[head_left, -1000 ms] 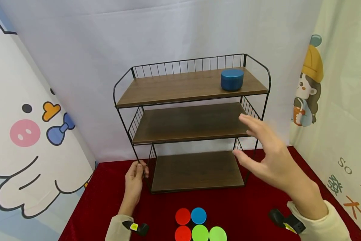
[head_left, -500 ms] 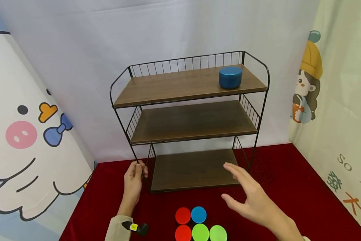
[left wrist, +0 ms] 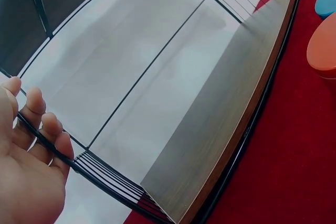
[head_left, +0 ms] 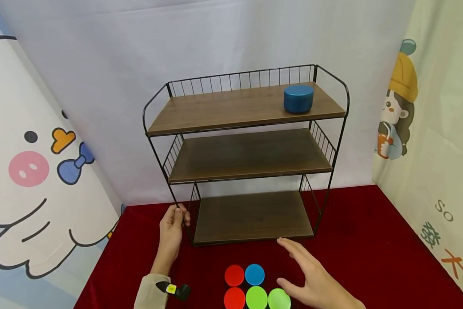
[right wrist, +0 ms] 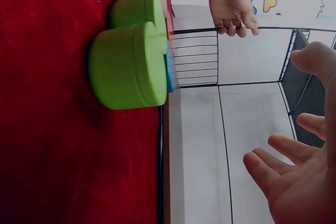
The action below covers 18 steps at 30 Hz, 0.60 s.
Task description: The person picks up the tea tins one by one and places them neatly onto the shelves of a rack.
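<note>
tin (head_left: 279,299), rightmost green, on red cloth (head_left: 370,257) before rack (head_left: 250,155) | right hand (head_left: 315,281): fingers spread beside tin, holding nothing | left hand (head_left: 172,228): curled round rack's left edge | tin probably light, rigid, smooth, sturdy; best gripped across its sides

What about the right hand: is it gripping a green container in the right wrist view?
No, the right hand is apart from both green containers, and its fingers hold nothing.

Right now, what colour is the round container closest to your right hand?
Green; the right wrist view shows that container best.
</note>
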{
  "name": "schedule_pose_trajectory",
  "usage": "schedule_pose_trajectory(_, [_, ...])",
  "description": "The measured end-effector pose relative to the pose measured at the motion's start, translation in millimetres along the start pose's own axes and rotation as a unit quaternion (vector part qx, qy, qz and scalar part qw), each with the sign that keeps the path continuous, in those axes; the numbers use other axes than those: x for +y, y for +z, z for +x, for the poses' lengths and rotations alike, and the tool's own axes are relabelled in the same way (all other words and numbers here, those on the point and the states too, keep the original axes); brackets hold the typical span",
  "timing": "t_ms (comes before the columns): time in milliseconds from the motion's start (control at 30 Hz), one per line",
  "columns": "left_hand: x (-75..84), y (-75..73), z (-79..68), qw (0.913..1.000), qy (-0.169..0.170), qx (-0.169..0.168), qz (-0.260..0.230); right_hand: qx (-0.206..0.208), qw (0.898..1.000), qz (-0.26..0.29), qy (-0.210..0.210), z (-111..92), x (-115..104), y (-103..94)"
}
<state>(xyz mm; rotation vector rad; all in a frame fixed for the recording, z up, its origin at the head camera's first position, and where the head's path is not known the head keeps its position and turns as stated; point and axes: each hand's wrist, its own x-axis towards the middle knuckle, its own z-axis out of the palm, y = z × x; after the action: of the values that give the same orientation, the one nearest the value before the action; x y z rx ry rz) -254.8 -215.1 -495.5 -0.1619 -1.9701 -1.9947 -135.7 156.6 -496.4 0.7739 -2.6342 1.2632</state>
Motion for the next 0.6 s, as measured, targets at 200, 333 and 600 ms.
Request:
schedule_pose_trajectory(200, [0.7,-0.4,-0.2,1.0000,-0.002,0.003,0.002,0.002,1.000,-0.022,-0.004,-5,4,3.3])
schedule_pose_trajectory(333, [0.9,-0.4,-0.5,1.0000,-0.002,0.003,0.002,0.003,0.999,-0.033,-0.007,-8,7,5.9])
schedule_pose_trajectory(600, [1.0,0.3,0.2,1.0000,0.000,-0.002,-0.003,-0.014,0.999,-0.037,-0.023,-17,13,13.2])
